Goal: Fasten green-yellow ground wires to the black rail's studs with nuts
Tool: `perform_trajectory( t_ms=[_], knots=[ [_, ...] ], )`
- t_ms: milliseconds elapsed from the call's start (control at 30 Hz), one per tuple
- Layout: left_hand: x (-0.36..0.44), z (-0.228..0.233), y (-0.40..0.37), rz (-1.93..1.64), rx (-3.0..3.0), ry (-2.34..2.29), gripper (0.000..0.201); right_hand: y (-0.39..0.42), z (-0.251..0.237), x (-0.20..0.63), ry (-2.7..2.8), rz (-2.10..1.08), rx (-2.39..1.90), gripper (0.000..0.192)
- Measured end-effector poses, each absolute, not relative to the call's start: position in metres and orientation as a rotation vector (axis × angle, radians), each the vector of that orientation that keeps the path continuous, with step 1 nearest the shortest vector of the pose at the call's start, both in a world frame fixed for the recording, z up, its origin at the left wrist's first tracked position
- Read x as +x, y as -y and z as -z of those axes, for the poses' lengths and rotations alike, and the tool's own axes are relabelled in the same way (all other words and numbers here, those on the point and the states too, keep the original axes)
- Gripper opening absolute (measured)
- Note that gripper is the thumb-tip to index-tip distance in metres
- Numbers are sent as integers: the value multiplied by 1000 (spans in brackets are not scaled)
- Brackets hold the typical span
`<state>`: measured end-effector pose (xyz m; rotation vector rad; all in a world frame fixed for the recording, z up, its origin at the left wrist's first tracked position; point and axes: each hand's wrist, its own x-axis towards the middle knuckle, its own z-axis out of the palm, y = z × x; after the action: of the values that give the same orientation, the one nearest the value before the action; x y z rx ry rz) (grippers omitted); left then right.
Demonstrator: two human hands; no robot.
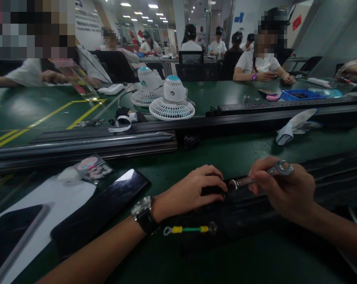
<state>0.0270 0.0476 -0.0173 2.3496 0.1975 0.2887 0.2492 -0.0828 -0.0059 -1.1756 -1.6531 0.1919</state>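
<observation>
My right hand [285,189] grips a small silver wrench [259,176] whose left end meets a dark part [214,190] on a long black rail [329,177]. My left hand [190,191], with a wristwatch [144,215] on its wrist, presses down on that dark part beside the wrench head. A short green wire with yellow sleeves and ring terminals [190,229] lies just in front of my left hand.
A dark phone [107,205] and a small packet [91,169] lie at left on white paper. Two small white fans [172,100], a white glove [296,125] and a blue tray [302,94] sit beyond a black rail. Several people sit at the far green tables.
</observation>
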Motion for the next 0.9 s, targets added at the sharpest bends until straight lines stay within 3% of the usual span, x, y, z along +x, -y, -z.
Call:
perform_trajectory(
  t_ms=[367,733,900],
  knots=[
    [28,20,-46,-427,2394,-107,15,89,-35,242,2496,-404,-1110,22],
    [32,25,-44,-473,2422,-69,10,96,-32,245,2544,-557,-1216,7],
    [34,29,-44,-494,2470,-44,11,102,-30,222,2245,-285,-1206,17]
  ],
)
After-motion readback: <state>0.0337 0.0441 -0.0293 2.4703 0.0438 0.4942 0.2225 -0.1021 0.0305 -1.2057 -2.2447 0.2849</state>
